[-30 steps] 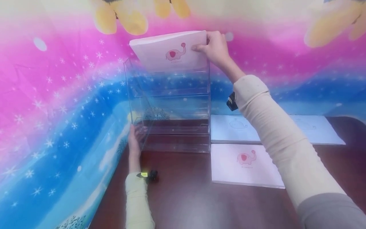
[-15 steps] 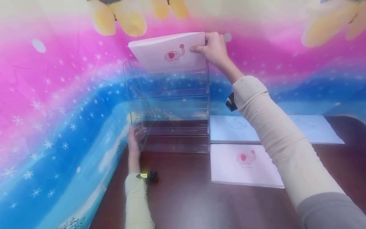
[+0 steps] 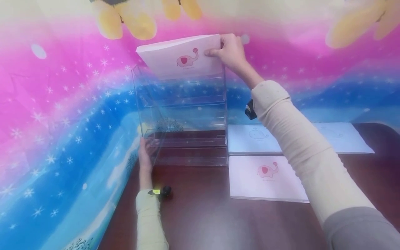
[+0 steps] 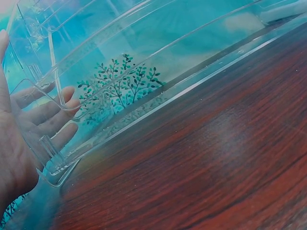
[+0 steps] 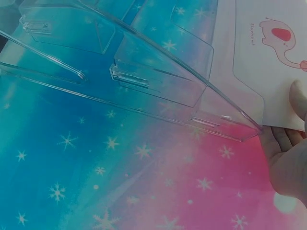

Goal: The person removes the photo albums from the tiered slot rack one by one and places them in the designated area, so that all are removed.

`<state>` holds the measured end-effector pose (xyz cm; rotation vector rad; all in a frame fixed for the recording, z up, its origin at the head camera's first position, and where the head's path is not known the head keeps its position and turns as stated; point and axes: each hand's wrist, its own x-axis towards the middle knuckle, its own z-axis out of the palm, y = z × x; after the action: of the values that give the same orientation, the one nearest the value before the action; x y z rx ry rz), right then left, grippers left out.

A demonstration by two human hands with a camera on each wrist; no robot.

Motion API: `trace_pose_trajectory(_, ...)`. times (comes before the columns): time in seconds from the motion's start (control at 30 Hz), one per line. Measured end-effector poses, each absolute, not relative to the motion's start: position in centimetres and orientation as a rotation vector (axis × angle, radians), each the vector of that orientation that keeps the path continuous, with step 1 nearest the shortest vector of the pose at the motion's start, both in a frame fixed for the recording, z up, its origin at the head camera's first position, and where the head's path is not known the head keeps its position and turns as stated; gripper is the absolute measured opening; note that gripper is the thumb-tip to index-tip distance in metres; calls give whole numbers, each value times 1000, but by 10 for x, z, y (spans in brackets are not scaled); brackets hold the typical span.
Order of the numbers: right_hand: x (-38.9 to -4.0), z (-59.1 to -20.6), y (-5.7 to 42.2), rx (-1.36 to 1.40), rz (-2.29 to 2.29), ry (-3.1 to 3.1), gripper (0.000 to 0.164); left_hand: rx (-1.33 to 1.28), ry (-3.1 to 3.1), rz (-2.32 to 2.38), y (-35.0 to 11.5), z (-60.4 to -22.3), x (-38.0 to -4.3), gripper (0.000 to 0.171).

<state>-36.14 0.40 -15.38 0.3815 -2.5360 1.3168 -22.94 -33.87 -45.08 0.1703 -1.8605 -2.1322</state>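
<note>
A clear plastic tiered rack stands on the table in the head view. At its top is a thick white booklet with a red elephant drawing, its lower part behind the rack's clear front. My right hand grips the booklet's right edge, thumb on the front and fingers behind. In the right wrist view, the booklet sits by the rack's upper corner. Low on the rack's left side rests my left hand. Its fingers show relaxed and spread through the clear side panel in the left wrist view.
Another elephant booklet lies on the dark wood table, right of the rack. Behind it lie booklets with whale drawings, partly covered by the right sleeve. A colourful backdrop rises behind and at the left.
The head view has shifted slightly, so everything sits a little further left. Both hands, the booklet and the rack keep nearly the same places relative to each other.
</note>
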Motion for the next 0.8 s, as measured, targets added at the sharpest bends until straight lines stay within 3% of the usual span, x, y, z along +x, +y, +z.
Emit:
trace_pose_trajectory(0.3, -362, -155, 1, 374, 1308, -2535, 42, 224, -1855, -2087, -345, -467, -237, 79)
trace_pose_trajectory(0.63, -359, -156, 7, 377, 1340, -2513, 40, 165, -1841, -2128, -340, -456, -232, 73)
trace_pose_trajectory(0.8, -358, -155, 6, 369, 1323, -2523, 40, 209, -1841, -2142, -340, -458, -232, 80)
